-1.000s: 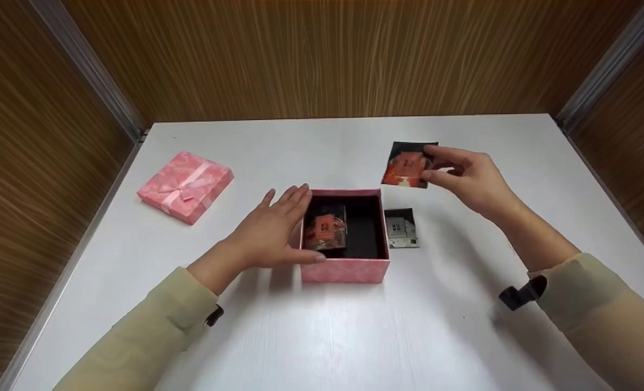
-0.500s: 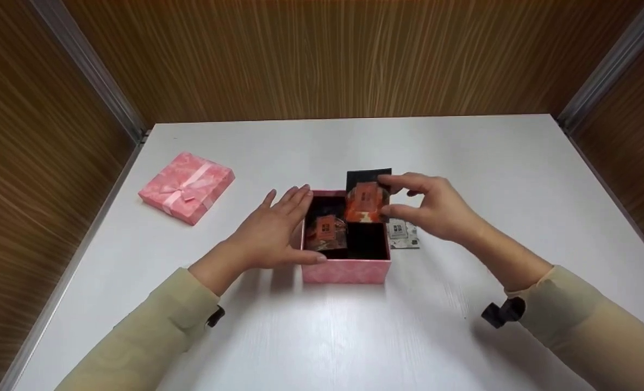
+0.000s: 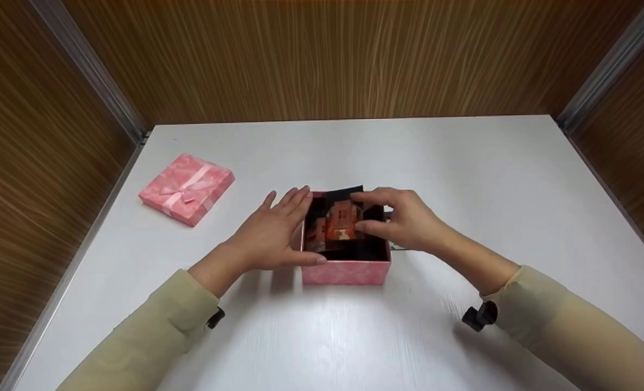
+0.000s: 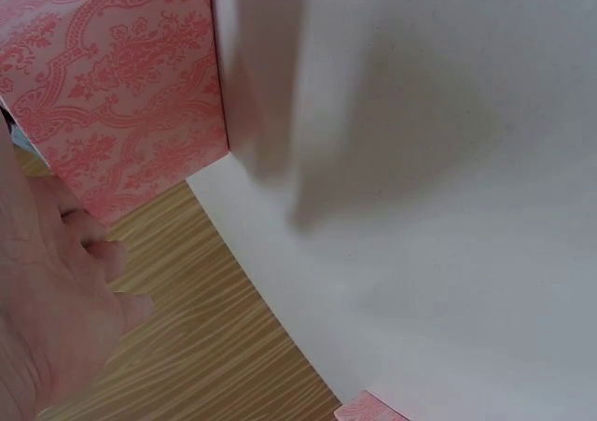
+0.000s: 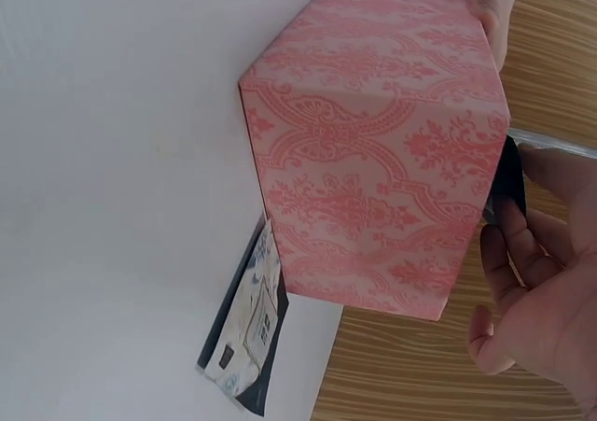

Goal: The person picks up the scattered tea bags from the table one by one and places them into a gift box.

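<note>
A pink patterned gift box [image 3: 346,273] stands open on the table, dark inside. My left hand [image 3: 270,233] rests along its left rim, fingers straight and thumb reaching over the front edge. Between thumb and fingers my right hand [image 3: 403,217] pinches a small flat sachet [image 3: 343,218], black at the top with a red-orange label. That sachet is tilted over the box opening and overlaps another red-labelled sachet [image 3: 315,234] lying inside on the left. In the right wrist view, a white-and-grey sachet [image 5: 250,332] lies on the table against the box's side; the right hand mostly covers it in the head view.
The pink lid [image 3: 188,187] with a ribbon bow lies at the left of the white table [image 3: 322,336]. Wood-grain panels [image 3: 322,60] enclose the back and both sides.
My right hand has carried the red-orange sachet from the right of the box leftward and down over its opening. The left hand has stayed on the rim.
</note>
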